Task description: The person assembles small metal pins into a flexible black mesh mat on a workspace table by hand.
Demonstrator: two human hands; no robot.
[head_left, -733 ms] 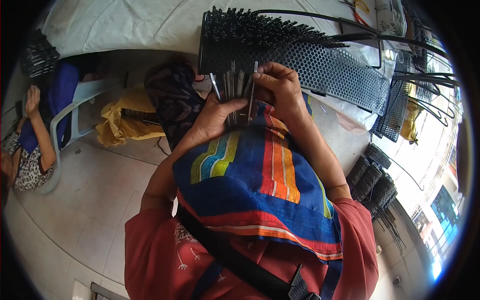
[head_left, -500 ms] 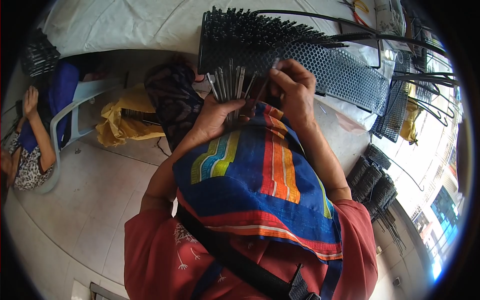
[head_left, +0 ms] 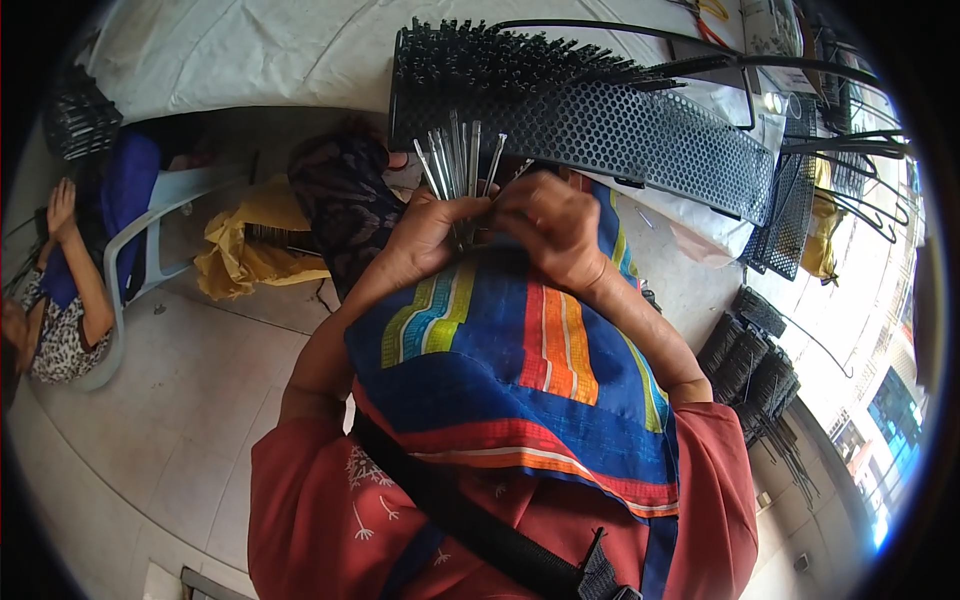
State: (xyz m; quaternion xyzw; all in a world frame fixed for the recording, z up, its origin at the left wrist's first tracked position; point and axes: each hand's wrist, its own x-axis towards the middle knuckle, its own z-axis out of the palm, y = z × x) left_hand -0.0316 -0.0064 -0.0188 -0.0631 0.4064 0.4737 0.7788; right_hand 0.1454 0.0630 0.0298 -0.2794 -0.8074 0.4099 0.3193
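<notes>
My left hand is closed round a fanned bundle of thin silvery rods, their tips pointing up and away from me. Beside it, to the right, is my right hand, its fingers curled together and slightly blurred. A pale rod tip shows just above those fingers, which seem to pinch it; the rest of that rod is hidden. Both hands are over my lap, above a blue cloth with coloured stripes. Beyond them stands a black perforated metal tray piled with many short black rods.
A white-covered table runs along the far side. At left a person sits in a pale plastic chair, near a yellow sack. Black wire racks stand at right, and bent black rods stick out at far right.
My right hand has come down and left, closer to the left hand, lowering the rod tip it held higher before. My left hand still grips the bundle in about the same place.
</notes>
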